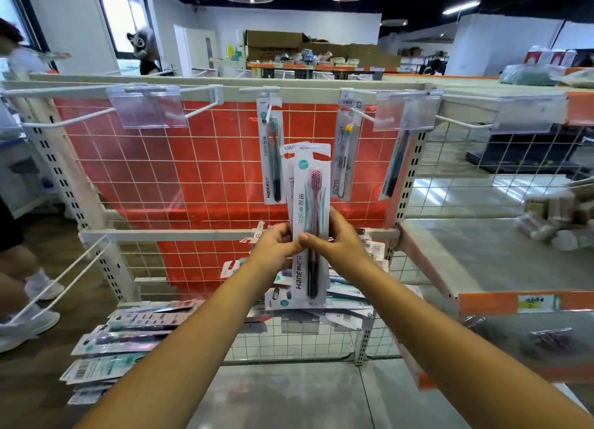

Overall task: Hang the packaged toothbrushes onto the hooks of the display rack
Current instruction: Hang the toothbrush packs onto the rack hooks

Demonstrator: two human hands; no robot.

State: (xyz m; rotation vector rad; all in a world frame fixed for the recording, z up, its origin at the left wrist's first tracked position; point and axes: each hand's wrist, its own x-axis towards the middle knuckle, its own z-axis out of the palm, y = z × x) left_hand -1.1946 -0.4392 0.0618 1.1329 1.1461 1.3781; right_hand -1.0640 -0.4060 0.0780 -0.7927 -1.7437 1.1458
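Loose packs: many packaged toothbrushes [128, 335] lie in a heap on the low shelf [289, 393], at the lower left and under the hands.
Empty hooks: a long white hook [67, 120] at the upper left carries nothing, only a clear price tag holder [148, 105].
Left hand: the left hand [276, 245] pinches the left edge of the held pack, its fingers curled.
Held pack: the pink toothbrush pack [310, 216] stands upright between both hands, in front of the wire grid [193, 158], below the hooks; other packs seem to be behind it.
Right hand: the right hand [337, 235] grips the right edge, the thumb on the front.
Hung packs: three packs [271, 152] hang already on hooks to the right.
Risk: I think the hanging hole can miss the hook tip, because the pack is long and flexible; the packs behind can also slip out and fall.
Room: a shop with grey shiny floor [466, 197], boxes on far shelves, a person [19, 203] at the left.
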